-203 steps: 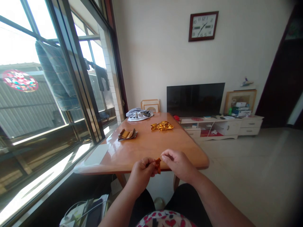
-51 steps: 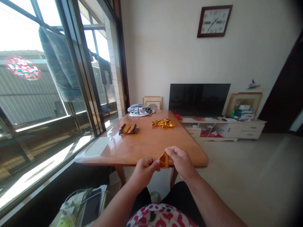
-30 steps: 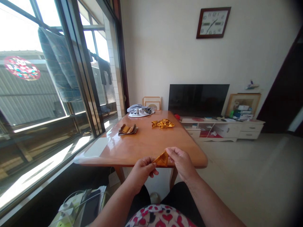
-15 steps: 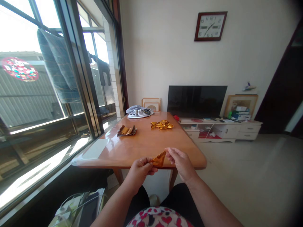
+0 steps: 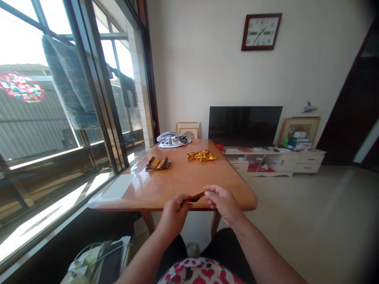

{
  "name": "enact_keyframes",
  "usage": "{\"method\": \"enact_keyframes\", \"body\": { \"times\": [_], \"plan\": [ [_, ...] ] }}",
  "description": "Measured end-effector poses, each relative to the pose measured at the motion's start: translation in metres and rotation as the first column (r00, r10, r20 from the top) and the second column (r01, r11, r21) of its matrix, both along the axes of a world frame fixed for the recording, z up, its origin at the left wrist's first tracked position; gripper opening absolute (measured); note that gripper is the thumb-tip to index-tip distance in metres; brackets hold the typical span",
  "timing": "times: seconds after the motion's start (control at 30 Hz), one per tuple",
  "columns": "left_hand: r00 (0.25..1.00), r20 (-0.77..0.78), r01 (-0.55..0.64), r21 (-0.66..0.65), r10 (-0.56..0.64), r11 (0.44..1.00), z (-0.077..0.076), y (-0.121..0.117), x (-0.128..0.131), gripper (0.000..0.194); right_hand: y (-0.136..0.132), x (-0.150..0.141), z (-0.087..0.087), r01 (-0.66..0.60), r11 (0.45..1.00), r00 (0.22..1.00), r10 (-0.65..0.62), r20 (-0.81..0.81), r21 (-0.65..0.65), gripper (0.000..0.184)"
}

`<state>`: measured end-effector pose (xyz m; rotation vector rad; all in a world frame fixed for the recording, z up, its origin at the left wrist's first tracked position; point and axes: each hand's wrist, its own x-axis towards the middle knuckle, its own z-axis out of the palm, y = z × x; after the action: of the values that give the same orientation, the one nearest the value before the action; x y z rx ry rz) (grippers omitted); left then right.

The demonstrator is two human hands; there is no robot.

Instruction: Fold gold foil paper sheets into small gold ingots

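Foil [image 5: 197, 196] stretches between the gripping fingers of our left hand [image 5: 174, 213] and right hand [image 5: 223, 203], seemingly to tension it, at the tabletop's [image 5: 192, 179] near edge; we have the stack [image 5: 158, 163] left, gold pile [image 5: 202, 156] far, likely for separation.

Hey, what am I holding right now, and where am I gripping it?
A folded piece of shiny foil-like paper, pinched at opposite ends: left hand, right hand.

Held foil pieces [image 5: 197, 196]: one. Paper stacks [image 5: 158, 163]: one.
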<state>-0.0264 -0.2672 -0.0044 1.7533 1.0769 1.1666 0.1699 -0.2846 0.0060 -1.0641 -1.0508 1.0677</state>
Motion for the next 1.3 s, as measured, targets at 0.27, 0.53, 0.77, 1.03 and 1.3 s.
{"method": "enact_keyframes", "body": {
  "times": [0.27, 0.53, 0.77, 1.03, 1.3],
  "plan": [
    [0.993, -0.098, -0.046, 0.236, 0.070, 0.971, 0.002, -0.002, 0.002, 0.018, 0.003, -0.001, -0.006, -0.009, 0.996, 0.999, 0.005, -0.046, -0.092, 0.020],
    [0.998, -0.022, -0.044, 0.272, 0.052, 0.961, 0.002, -0.004, 0.003, 0.018, 0.006, -0.002, -0.017, -0.037, 0.986, 0.996, 0.023, -0.084, -0.162, 0.020],
    [0.999, 0.003, -0.051, 0.285, 0.052, 0.957, 0.001, -0.005, 0.003, 0.020, 0.008, -0.003, -0.023, -0.090, 0.980, 0.982, 0.058, -0.182, -0.178, 0.018],
    [0.995, -0.005, -0.099, 0.244, 0.104, 0.965, -0.010, 0.003, 0.003, 0.027, 0.007, -0.015, -0.027, 0.051, 0.999, 0.994, -0.052, -0.099, -0.013, 0.015],
    [0.953, 0.277, -0.114, -0.044, 0.122, 0.993, -0.033, 0.018, 0.008, 0.043, 0.009, -0.025, -0.036, 0.150, 0.986, 0.988, -0.146, -0.045, 0.078, 0.021]
  ]
}}
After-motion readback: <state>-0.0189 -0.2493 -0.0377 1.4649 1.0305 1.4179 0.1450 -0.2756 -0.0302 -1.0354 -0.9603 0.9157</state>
